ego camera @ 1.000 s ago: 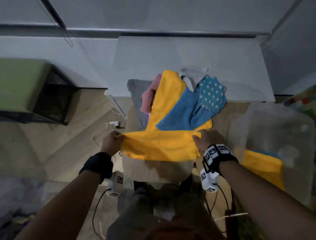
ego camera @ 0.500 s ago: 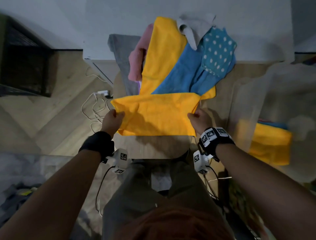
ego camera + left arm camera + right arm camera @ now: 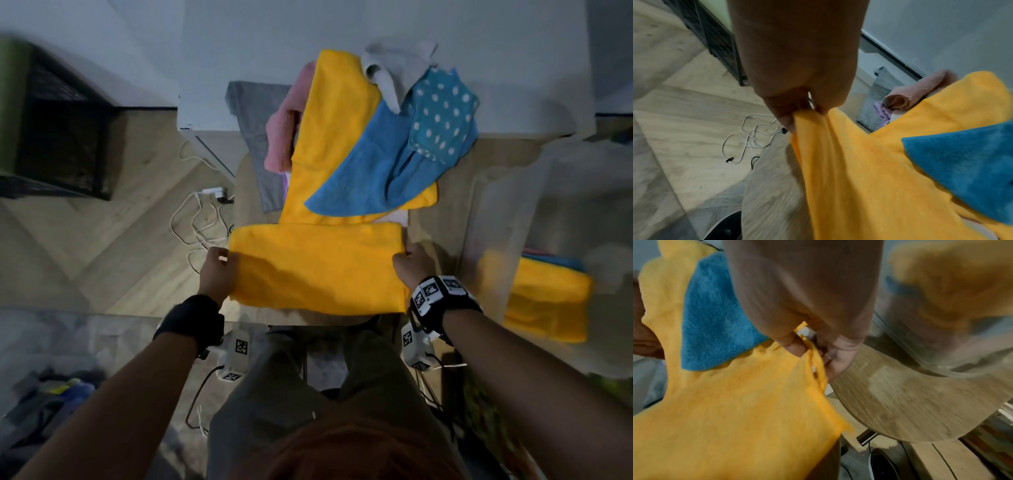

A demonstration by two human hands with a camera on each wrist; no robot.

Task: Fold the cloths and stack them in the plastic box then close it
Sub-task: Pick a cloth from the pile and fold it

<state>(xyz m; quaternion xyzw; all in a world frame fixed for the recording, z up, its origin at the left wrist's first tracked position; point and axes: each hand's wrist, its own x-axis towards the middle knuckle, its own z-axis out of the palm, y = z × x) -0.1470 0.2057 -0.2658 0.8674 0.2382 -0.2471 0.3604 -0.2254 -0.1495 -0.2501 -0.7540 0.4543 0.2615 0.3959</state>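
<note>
A yellow cloth (image 3: pixel 318 270) is stretched between my hands over the near part of a small round wooden table (image 3: pixel 442 219). My left hand (image 3: pixel 219 270) pinches its left edge (image 3: pixel 797 123); my right hand (image 3: pixel 409 267) pinches its right edge (image 3: pixel 813 360). Behind it lies a pile with another yellow cloth (image 3: pixel 332 120), a blue cloth (image 3: pixel 370 171), a dotted teal cloth (image 3: pixel 442 120), a pink cloth (image 3: pixel 284 137) and grey ones. The clear plastic box (image 3: pixel 496 212) stands at the right, holding a folded yellow cloth (image 3: pixel 548 298) on blue ones.
A white surface (image 3: pixel 342 34) lies behind the pile. White cables (image 3: pixel 195 219) trail on the wooden floor at the left, near a black mesh crate (image 3: pixel 65 137). My knees are under the table's near edge.
Both hands have drawn the yellow cloth toward me and held it taut. The camera has tilted down, so the pile and box sit higher in view.
</note>
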